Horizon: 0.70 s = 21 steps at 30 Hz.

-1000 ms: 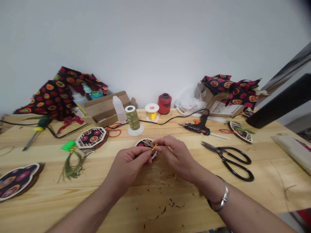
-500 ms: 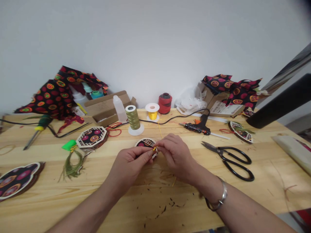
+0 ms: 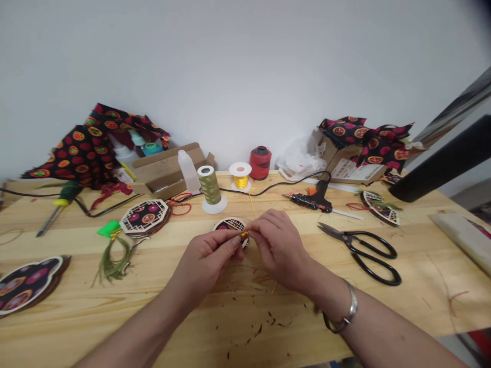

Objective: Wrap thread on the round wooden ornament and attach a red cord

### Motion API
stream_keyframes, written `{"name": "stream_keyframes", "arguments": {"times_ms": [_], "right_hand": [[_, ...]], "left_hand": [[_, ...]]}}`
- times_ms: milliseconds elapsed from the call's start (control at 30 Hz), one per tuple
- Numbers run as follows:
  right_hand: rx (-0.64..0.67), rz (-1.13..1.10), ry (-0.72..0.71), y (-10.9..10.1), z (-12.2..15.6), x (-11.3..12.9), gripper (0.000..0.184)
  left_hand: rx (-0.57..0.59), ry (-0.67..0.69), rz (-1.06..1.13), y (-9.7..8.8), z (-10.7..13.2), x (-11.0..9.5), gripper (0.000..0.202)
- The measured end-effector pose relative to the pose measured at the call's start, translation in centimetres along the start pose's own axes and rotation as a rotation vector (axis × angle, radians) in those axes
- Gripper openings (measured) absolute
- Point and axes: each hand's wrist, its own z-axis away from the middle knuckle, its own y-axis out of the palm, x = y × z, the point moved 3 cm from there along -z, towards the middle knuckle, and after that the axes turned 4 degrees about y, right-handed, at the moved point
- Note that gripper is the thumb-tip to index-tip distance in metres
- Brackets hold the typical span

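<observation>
Pinching yellow cord [image 3: 244, 234] at round ornament [image 3: 229, 225]: left hand [image 3: 209, 259], right hand [image 3: 278, 244], both clamped.

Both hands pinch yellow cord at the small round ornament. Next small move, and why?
Probably draw the two pinches apart to snug the yellow cord: the left hand and right hand both grip it at the edge of the round ornament, where it sits bunched, a loose tail trailing below.

Matt pale wood surface [image 3: 422, 266]; lattice-cut wood disc [image 3: 230, 225] faced with printed cloth; glossy black-handled metal scissors [image 3: 360, 250] right; shiny metal bracelet [image 3: 351, 309] near right.
</observation>
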Motion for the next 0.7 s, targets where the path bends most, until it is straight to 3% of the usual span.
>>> {"name": "stream_keyframes", "arguments": {"times_ms": [267, 533, 700], "right_hand": [[-0.021, 0.103, 0.026, 0.0, 0.2, 0.2, 0.014], [0.027, 0.048, 0.051, 0.1, -0.1, -0.1, 0.015], [0.023, 0.026, 0.011, 0.0, 0.0, 0.0, 0.015]], "left_hand": [[0.051, 0.043, -0.115, 0.2, 0.0, -0.5, 0.025], [0.054, -0.044, 0.063, 0.2, -0.1, 0.4, 0.028], [0.034, -0.018, 0.023, 0.1, -0.2, 0.6, 0.029]]}}
